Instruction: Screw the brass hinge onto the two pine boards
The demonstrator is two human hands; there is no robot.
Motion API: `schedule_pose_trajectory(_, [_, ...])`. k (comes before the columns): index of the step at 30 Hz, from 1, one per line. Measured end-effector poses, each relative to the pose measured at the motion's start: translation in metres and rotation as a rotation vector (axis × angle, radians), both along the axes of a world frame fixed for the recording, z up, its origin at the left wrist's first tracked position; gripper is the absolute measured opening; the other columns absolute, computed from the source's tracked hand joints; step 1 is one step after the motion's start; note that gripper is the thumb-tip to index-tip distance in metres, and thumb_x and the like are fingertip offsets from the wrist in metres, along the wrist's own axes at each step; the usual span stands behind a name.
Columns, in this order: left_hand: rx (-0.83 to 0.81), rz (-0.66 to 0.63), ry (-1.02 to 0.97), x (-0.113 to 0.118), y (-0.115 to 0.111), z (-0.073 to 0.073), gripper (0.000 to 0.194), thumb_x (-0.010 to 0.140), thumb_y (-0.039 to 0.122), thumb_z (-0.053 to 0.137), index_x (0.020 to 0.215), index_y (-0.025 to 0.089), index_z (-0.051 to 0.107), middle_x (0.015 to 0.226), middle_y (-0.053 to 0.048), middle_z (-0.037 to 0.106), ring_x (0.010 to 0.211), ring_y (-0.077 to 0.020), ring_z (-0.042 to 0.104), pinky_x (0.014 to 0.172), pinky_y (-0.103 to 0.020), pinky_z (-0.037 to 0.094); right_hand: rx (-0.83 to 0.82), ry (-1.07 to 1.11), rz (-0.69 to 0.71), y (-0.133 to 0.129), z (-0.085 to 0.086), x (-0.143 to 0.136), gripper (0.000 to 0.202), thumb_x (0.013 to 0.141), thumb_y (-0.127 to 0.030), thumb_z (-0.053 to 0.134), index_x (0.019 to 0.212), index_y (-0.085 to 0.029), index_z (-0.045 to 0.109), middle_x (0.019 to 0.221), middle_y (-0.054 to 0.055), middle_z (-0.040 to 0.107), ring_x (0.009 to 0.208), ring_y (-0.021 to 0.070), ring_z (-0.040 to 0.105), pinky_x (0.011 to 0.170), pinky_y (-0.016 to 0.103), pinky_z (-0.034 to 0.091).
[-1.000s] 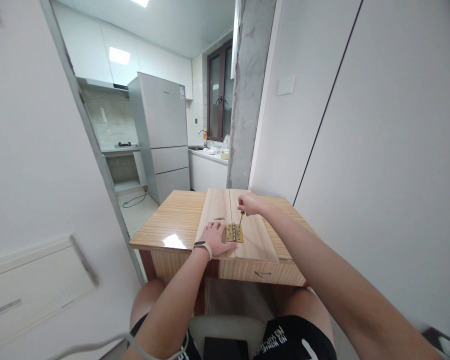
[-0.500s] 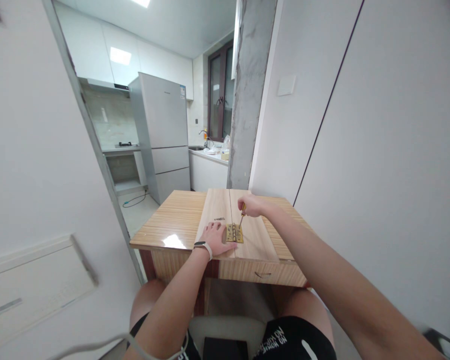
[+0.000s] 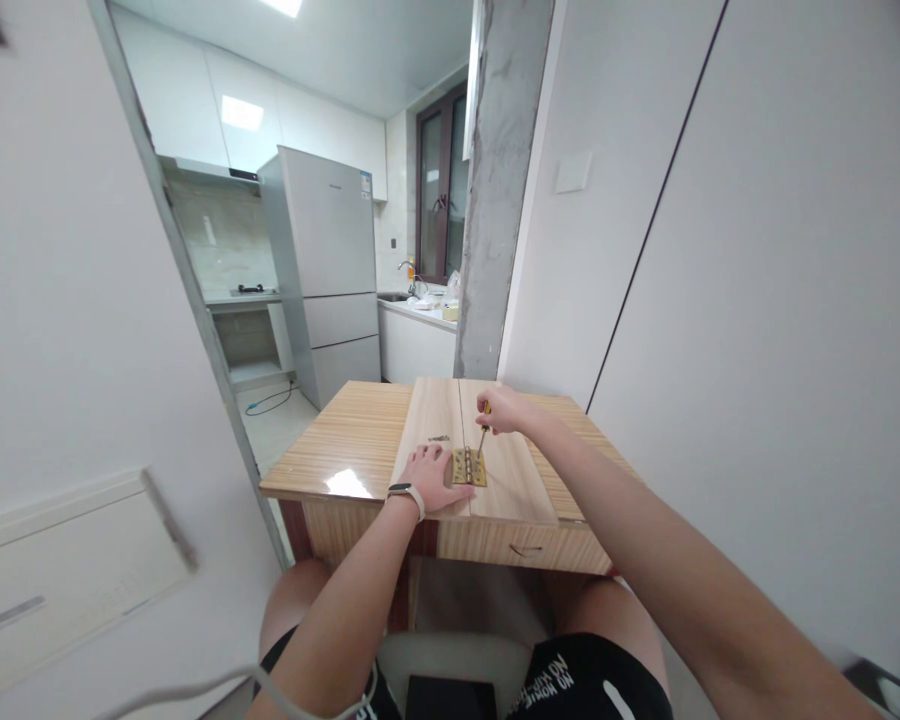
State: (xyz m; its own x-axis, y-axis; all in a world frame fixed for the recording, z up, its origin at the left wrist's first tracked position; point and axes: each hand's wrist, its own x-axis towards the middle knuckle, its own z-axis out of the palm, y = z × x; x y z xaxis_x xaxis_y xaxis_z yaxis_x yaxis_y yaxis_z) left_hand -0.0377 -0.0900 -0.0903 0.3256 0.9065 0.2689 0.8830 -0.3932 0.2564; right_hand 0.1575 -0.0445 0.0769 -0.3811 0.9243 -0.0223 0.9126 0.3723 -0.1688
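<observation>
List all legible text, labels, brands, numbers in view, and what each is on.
"NO", starting each of two white print lines on the black shorts, right leg; the rest is too distorted to read.
White print on the left leg: cut off, unreadable.
Brand mark on the tall silver-grey fridge: too small.
Blue-and-white sticker at the fridge's upper corner: too small.

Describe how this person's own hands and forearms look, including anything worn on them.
Both hands are ungloved. The left hand has a slim band at its wrist, with a dark face and pale strap. The right hand has nothing visible at its wrist. No sleeves show.
</observation>
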Motion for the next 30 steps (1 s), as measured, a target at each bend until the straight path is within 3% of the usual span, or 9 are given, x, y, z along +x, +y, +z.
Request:
schedule_pose_trajectory(6, [-0.001,0.004,-0.002,-0.001,0.000,0.000,0.090,0.073,0.092,0.047,0.137,0.030,0.053,0.141,-0.012,0.051,0.132,-0.0390,0.042,0.110,-0.054,0.034,0.034,-0.087,-0.036,0.000,-0.002,0.006,0.039,0.096,-0.051,0.059,0.092,-0.013,0.071,0.074,0.009,0.075,0.058,0.0156,0.069,0.058,0.023,0.044])
schedule_pose_trajectory(11, [0.000,0.002,0.002,-0.002,0.000,-0.001,0.092,0.072,0.094,0.045,0.137,0.029,0.053,0.141,-0.013,0.051,0.131,-0.0386,0.043,0.110,-0.053,0.034,0.074,-0.122,0.095,-0.006,0.003,0.007,0.018,0.084,-0.028,0.074,0.098,-0.017,0.073,0.100,0.007,0.077,0.086,0.0170,0.069,0.065,0.022,0.043])
schedule_pose_trajectory(15, [-0.002,0.009,0.011,-0.002,0.000,-0.001,0.092,0.071,0.094,0.046,0.136,0.029,0.054,0.140,-0.012,0.052,0.130,-0.0386,0.043,0.110,-0.053,0.034,-0.015,-0.154,0.090,-0.008,0.008,0.006,0.016,0.082,-0.017,0.073,0.098,-0.017,0.075,0.093,0.004,0.077,0.082,0.0153,0.067,0.063,0.022,0.041])
schedule_pose_trajectory(20, [0.007,0.003,0.010,-0.001,0.001,-0.003,0.091,0.071,0.093,0.046,0.135,0.029,0.054,0.139,-0.012,0.052,0.130,-0.0386,0.043,0.109,-0.053,0.035,0.054,-0.259,0.104,-0.007,0.008,0.007,0.018,0.075,-0.009,0.075,0.091,-0.017,0.075,0.099,0.006,0.077,0.085,0.0168,0.067,0.063,0.023,0.038])
schedule_pose_trajectory(30, [0.006,0.002,0.013,-0.001,0.002,-0.004,0.092,0.073,0.093,0.043,0.136,0.028,0.054,0.140,-0.013,0.051,0.129,-0.0390,0.042,0.107,-0.052,0.034,0.082,-0.257,0.196,-0.011,0.006,0.003,0.026,0.076,-0.004,0.067,0.098,-0.017,0.074,0.100,0.006,0.076,0.084,0.0160,0.065,0.062,0.023,0.036])
